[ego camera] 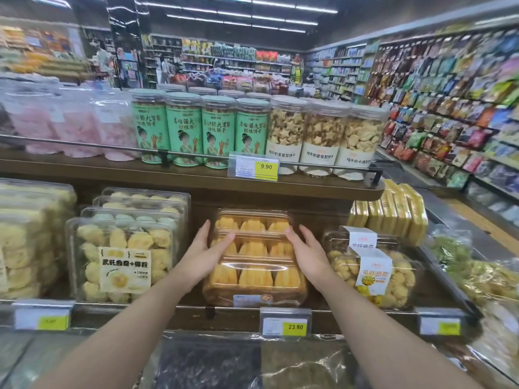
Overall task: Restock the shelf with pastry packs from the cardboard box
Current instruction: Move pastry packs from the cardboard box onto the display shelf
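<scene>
Two bare forearms reach in from 6 o'clock toward the lower shelf [196, 311], and between them sits the pastry pack [254, 258], a clear plastic box standing on the shelf just behind the 23.80 price tag [285, 322]. At the pack's 9 o'clock the left hand [209, 249] lies against its side wall with fingers straight and the thumb laid across the lid; at its 3 o'clock the right hand [304, 248] presses the opposite wall the same way, fingers fairly straight, so the pack is squeezed between two flat palms rather than gripped by curled fingers. Its lid is glossy and ribbed, and inside lie three rows of orange-yellow ridged pastries, with a small pale label at the front edge. At 9 o'clock of the pack stand stacked clear boxes of pale yellow cookies [123, 254], the front one bearing a cream label. At 3 o'clock a tilted clear cookie box [373, 273] carries a white and orange tag. Up at 12 o'clock, on the upper shelf [196, 178], stand green-labelled biscuit jars [185, 129] and clear jars of star biscuits [323, 133].
</scene>
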The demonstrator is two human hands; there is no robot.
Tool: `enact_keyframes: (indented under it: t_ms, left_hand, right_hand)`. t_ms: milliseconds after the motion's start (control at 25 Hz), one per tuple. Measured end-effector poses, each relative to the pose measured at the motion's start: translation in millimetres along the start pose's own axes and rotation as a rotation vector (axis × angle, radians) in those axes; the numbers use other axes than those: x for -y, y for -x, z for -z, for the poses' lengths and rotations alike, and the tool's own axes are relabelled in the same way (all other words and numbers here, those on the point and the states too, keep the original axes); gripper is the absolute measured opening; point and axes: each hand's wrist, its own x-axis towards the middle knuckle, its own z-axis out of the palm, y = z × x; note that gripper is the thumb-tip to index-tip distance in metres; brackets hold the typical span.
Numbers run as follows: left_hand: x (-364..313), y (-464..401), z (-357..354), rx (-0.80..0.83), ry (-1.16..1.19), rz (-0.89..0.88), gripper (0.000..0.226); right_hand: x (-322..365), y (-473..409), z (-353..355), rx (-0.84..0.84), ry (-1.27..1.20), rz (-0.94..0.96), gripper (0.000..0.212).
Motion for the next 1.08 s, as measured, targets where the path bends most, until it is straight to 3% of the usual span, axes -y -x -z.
enact_keyframes:
  t_ms: [80, 120, 160, 200, 320, 480, 640, 760, 920, 1080]
  left_hand:
    - [-5, 11, 6, -0.148, -0.262, -0.161, 0.078]
    - [-5, 18, 8, -0.250, -0.374, -0.314, 0.055]
    - [-6, 28, 9, -0.291, -0.470, -0.456, 0.029]
    - [-7, 39, 9, -0.248, -0.570, -0.547, 0.019]
    - [1, 58, 5, 0.015, -0.851, -0.518, 0.024]
    - [-3, 54, 0, 0.030, -0.851, -0.402, 0.017]
    - [-12, 60, -10, 0.037, -0.981, -0.343, 0.010]
    - [-23, 68, -22, 0.037, -1.057, -0.358, 0.010]
    - [-36, 74, -83, 0.102, -0.796, -0.521, 0.006]
    - [-47, 59, -174, 0.083, -0.563, -0.643, 0.020]
  right_hand:
    - [0, 23, 4, -0.242, 0.241, 0.216, 0.045]
    - [-4, 37, 5, -0.317, 0.345, 0.352, 0.030]
    - [-8, 56, 4, -0.317, 0.486, 0.456, 0.024]
    - [-13, 70, 1, -0.269, 0.652, 0.524, 0.027]
    - [-20, 86, -6, -0.091, 0.891, 0.516, 0.029]
    - [0, 77, -10, 0.060, 0.985, 0.363, 0.036]
    - [7, 96, -2, 0.148, 0.855, 0.249, 0.033]
    - [-5, 110, 41, 0.076, 0.719, 0.228, 0.031]
    - [-45, 95, 128, -0.203, 0.554, 0.225, 0.026]
    - [-71, 53, 204, -0.345, 0.452, 0.143, 0.045]
